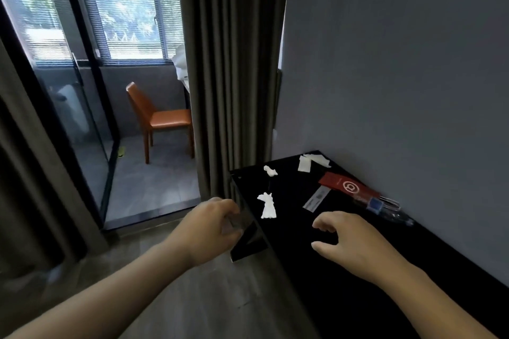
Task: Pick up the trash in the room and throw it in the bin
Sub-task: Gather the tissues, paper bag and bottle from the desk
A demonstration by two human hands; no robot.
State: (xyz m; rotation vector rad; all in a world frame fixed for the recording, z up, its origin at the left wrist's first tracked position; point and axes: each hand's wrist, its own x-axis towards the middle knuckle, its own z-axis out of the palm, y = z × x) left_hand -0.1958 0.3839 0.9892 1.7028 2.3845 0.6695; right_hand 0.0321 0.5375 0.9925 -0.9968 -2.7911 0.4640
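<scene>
Three white tissue scraps (267, 209) lie on your black desk (344, 305) beside a red packet (344, 187), white circle logo, writing unreadable. Clear bottle (391, 213) lies sideways. Your right hand (349, 242) hovers loose, empty; left hand (212, 226) curled, contents unclear.

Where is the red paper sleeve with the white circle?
In the head view, the red paper sleeve lies at right on the black table, between the flat white tissue and the clear plastic bottle.

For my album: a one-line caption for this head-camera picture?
Left hand and right hand hover at a black table littered with crumpled white tissues.
</scene>
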